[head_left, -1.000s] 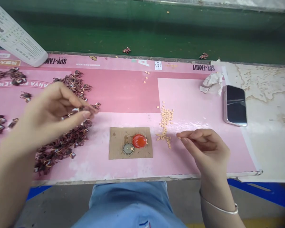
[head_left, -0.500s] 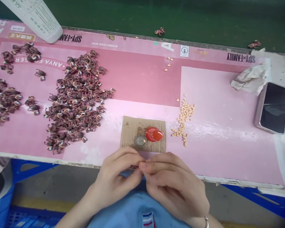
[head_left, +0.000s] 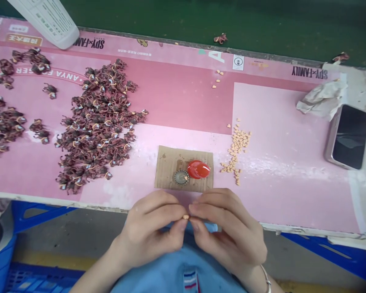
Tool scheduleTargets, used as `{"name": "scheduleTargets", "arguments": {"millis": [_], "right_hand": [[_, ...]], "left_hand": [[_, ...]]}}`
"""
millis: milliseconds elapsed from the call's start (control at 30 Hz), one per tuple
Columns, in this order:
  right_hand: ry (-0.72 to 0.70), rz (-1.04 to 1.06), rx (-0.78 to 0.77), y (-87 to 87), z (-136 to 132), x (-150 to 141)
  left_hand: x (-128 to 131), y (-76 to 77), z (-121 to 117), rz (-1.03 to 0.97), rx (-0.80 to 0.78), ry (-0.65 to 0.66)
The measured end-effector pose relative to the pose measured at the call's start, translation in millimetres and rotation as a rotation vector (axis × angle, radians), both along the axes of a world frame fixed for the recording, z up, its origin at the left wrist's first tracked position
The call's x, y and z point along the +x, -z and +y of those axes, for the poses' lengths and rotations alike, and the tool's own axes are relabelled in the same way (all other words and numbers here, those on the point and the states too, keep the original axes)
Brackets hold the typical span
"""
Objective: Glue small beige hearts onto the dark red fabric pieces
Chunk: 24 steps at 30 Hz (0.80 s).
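Observation:
My left hand (head_left: pixel 149 230) and my right hand (head_left: pixel 227 230) meet over the front edge of the pink printed mat (head_left: pixel 177 97), close to my blue shirt. A tiny orange piece (head_left: pixel 186 217) is pinched between their fingertips, and I cannot tell which fingers bear it. Just beyond my hands lies a cardboard square (head_left: pixel 167 167) holding a glossy red dome (head_left: pixel 198 169) and a metal bottle cap (head_left: pixel 181 177). A heap of tiny orange pieces (head_left: pixel 236 150) lies to the right. Dark red-brown bundles with orange bands (head_left: pixel 97 126) are heaped to the left.
A smartphone (head_left: pixel 349 136) and crumpled paper (head_left: pixel 321 99) lie at the right. A large white remote-like device (head_left: pixel 45 18) rests at the back left. Behind the mat is a green surface; below the table's front edge are a grey floor and blue crates (head_left: pixel 33 280).
My hands have come in from opposite sides to meet at the front edge. The left has left the dark heap, the right the orange heap. The orange piece now shows between my fingertips.

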State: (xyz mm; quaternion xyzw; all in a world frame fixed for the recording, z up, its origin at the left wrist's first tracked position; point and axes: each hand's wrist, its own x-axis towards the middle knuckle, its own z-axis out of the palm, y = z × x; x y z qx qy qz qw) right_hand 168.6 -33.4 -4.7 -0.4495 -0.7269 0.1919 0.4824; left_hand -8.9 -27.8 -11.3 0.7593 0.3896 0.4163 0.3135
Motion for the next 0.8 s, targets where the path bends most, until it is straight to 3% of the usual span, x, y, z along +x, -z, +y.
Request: {"name": "scheduleTargets", "arguments": {"millis": [367, 800], "right_hand": [[-0.145, -0.115, -0.059, 7.2, 4.8, 10.6], [-0.211, -0.077, -0.087, 7.2, 14.1, 14.2]], "left_hand": [[-5.6, -12.4, 5.7, 0.343, 0.034, 0.101], [-9.5, -9.0, 10.4, 0.354, -0.031, 0.176]]}}
